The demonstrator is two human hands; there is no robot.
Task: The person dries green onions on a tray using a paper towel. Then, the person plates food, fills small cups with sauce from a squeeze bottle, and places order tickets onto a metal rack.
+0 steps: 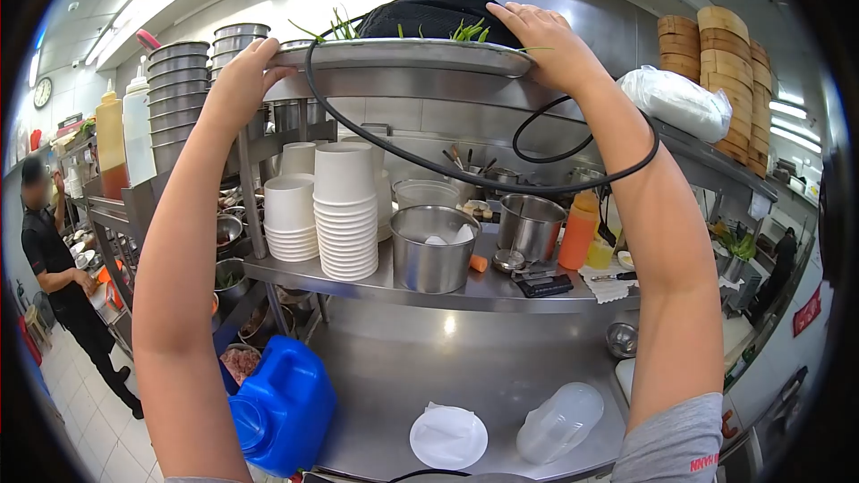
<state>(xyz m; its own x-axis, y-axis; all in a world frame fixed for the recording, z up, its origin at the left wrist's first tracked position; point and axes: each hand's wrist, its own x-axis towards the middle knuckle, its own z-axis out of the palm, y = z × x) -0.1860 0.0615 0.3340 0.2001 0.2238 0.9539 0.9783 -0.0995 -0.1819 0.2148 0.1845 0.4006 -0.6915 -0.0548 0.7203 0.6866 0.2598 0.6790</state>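
Both arms are raised to a wide round metal tray (403, 53) at shelf-top height. My left hand (243, 80) is closed on its left rim, thumb and fingers pinching the edge. My right hand (550, 46) grips the right end, its fingers reaching over the rim against a black fabric-like bundle (438, 11). Green stalks (469, 33) stick out along the tray's front edge beside the bundle. The tray's inside is hidden from below. A black cable (429, 174) hangs in a loop in front of the tray and passes by my right forearm.
Stacked metal pots (176, 98) stand left, bamboo steamers (727, 72) and a plastic-wrapped package (677, 102) right. The shelf below holds white paper tubs (345, 215), a steel pot (434, 250) and an orange bottle (579, 231). A blue jug (291, 402) sits lower left. A person (63, 259) stands far left.
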